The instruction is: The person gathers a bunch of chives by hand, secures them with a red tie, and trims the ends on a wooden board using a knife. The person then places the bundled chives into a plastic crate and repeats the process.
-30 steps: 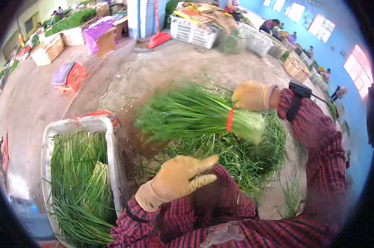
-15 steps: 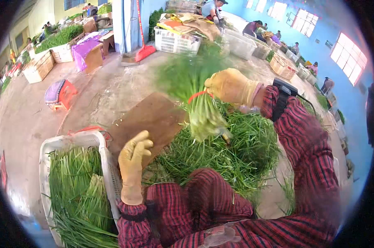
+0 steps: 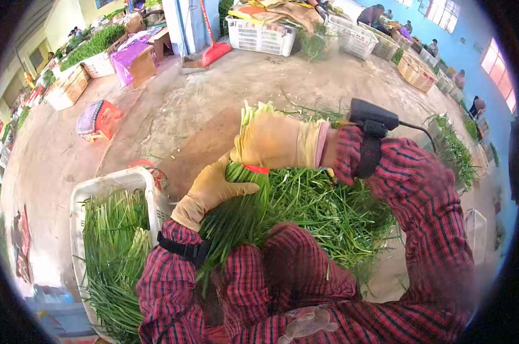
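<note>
A bunch of garlic chives (image 3: 231,223) is tied with a red band (image 3: 256,169). Its pale stem ends point away from me and its green leaves hang toward my knees. My right hand (image 3: 276,139), in a yellowish glove, is closed around the stem end, just above the band. Below it my left hand (image 3: 216,186), gloved alike, wraps the leafy part, with its thumb lying across the leaves. Under the hands is a brown board (image 3: 202,146), partly hidden. A heap of loose chives (image 3: 328,215) spreads in front of my knees.
At my left stands a white crate (image 3: 154,209) filled with chives. A red stool (image 3: 106,119) with a patterned cover is farther left. A red broom (image 3: 216,53) leans by the pillar, beside a white crate (image 3: 259,38) topped with sacks. Other people work along the walls.
The bunch has flipped, so its leaves now hang toward me instead of away. My right hand has moved left and nearer, and my left hand has closed on the leaves.
</note>
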Demonstrator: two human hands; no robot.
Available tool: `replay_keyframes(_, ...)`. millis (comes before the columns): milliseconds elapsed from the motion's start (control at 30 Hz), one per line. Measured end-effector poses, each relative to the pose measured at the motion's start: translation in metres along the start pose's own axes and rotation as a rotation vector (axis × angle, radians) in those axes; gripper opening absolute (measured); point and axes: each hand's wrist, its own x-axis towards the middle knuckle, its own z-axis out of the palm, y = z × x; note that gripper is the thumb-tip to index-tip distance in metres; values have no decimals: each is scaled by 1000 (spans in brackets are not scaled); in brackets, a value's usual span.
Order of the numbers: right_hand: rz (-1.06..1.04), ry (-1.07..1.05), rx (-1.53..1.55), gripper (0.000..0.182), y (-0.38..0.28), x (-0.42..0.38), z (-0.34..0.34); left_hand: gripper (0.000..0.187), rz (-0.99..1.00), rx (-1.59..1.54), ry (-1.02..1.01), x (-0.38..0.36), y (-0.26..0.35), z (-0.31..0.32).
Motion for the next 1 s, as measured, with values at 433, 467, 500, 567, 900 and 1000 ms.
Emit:
replay_keyframes(433, 1069, 185, 1437, 45, -101, -61, 158, 58, -103, 419, 273, 32, 2, -19)
replay_keyframes(467, 1210, 85, 1412, 43, -111, -83, 173, 59, -145, 435, 254, 34, -3, -25)
replay_keyframes(500, 1267, 110, 1133, 39, -123, -114, 209, 59, -188, 451, 241, 37, -11, -30)
replay_keyframes(567, 1562, 20, 1145, 30, -124, -177, 254, 64, -190, 446, 145, 48, -29, -37)
replay_keyframes(900, 2027, -311, 469, 23, -108, -391, 392, 89, -447, 286, -185, 97, -149, -22)
replay_keyframes(1000, 1976, -408, 443, 24, -101, -390, 401, 97, -435, 336, -141, 102, -115, -13)
